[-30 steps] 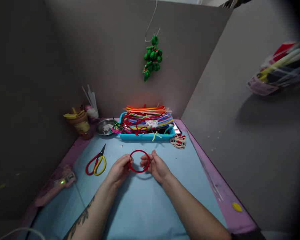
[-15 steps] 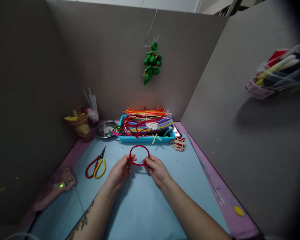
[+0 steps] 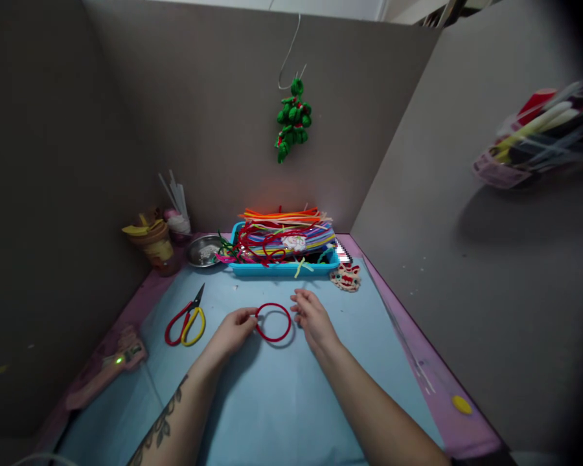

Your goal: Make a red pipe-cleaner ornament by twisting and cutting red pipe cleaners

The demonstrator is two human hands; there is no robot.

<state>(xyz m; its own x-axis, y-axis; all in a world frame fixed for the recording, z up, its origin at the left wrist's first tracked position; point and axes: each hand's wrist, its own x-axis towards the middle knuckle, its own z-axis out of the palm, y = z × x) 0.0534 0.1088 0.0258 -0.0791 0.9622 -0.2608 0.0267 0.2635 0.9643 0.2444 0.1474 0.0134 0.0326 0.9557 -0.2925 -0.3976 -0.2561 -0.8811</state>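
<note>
A red ring (image 3: 290, 323), which looks like a bent pipe cleaner, is just above or on the blue mat (image 3: 272, 401). My left hand (image 3: 236, 329) pinches its left edge between thumb and fingers. My right hand (image 3: 315, 317) is to the right of the ring and apart from it, its fingers loosely spread and holding nothing. Left of my left hand lie scissors (image 3: 194, 325) with one red and one yellow handle.
Behind the hands stands a blue tray (image 3: 284, 270) of pipe cleaners. Nearby are a metal dish (image 3: 201, 261), a beaded piece (image 3: 346, 278) and a pot (image 3: 156, 249). A pink glue gun (image 3: 111, 372) lies left. A green ornament (image 3: 293, 120) hangs behind; a pen holder (image 3: 502, 171) is on the right wall.
My right hand has let go of the ring and moved right and slightly up. The ring has come lower and nearer, still in my left hand.
</note>
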